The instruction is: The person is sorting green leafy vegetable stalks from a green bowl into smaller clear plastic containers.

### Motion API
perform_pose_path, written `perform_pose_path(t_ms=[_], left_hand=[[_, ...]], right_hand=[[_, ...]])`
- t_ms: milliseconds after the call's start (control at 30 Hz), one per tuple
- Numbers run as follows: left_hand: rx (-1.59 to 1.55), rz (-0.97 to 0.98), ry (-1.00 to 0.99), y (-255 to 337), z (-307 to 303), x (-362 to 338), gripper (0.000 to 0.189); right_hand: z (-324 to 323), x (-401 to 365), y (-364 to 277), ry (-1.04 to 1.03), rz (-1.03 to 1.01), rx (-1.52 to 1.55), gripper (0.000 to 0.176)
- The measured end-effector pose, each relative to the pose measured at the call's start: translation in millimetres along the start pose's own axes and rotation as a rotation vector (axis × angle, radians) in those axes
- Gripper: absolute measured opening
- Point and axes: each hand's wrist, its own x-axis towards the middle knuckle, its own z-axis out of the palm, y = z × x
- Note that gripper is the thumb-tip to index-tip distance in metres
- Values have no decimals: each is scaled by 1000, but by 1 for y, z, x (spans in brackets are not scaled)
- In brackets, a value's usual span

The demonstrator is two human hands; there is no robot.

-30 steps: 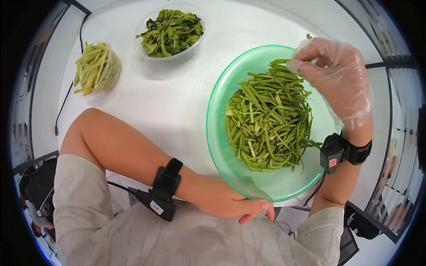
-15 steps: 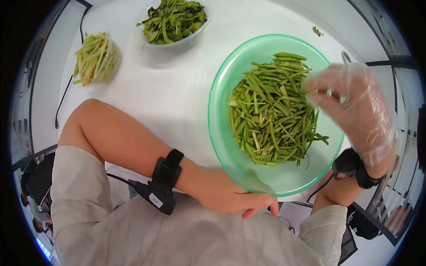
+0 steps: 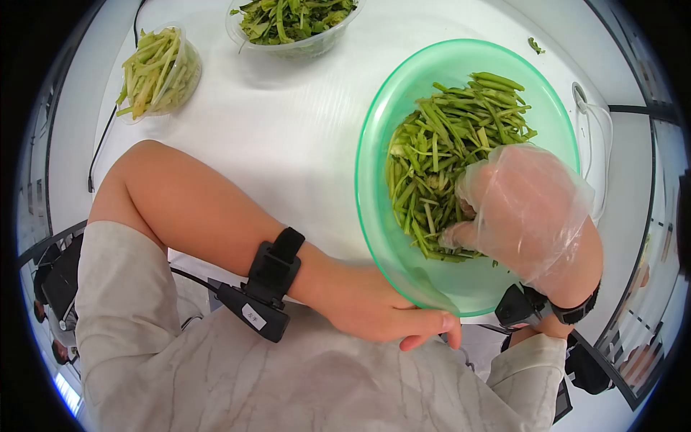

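A large translucent green bowl (image 3: 376, 129) holds a heap of cut green stems (image 3: 446, 137). My right hand (image 3: 522, 209), in a clear plastic glove, reaches down into the lower right of the heap. Its fingertips are among the stems and partly hidden, so what they pinch, if anything, cannot be made out. Bare and ungloved, my left hand (image 3: 385, 309) rests against the bowl's near rim, with its thumb stretched out and its other fingers partly under the edge. Black straps with small devices are on both wrists.
At the upper left of the white table (image 3: 288, 137) stands a clear tub of pale stems (image 3: 162, 75). A clear bowl of leafy greens (image 3: 295, 25) is at the top. A leaf scrap (image 3: 535, 46) lies beyond the green bowl, and a white cable (image 3: 604, 144) runs at the right.
My right hand has come down from the bowl's right side into the stems. The bowl sits slightly further right in view, and my left hand remains at its rim.
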Motion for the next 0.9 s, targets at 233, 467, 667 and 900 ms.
perform_pose_path(t_ms=[233,467,667,900], left_hand=[[-34,-57,-34,4,-2,-1,38],[-41,-60,-40,8,-2,-2,41],[-38,-73,-54,8,-2,0,42],[-59,-84,-58,5,-1,0,42]], right_hand=[[-25,-3,0,-124,-38,-70,24],[-56,17,16,-45,247,127,14],[-47,34,33,189,294,13,15],[-41,41,44,303,208,-23,21]])
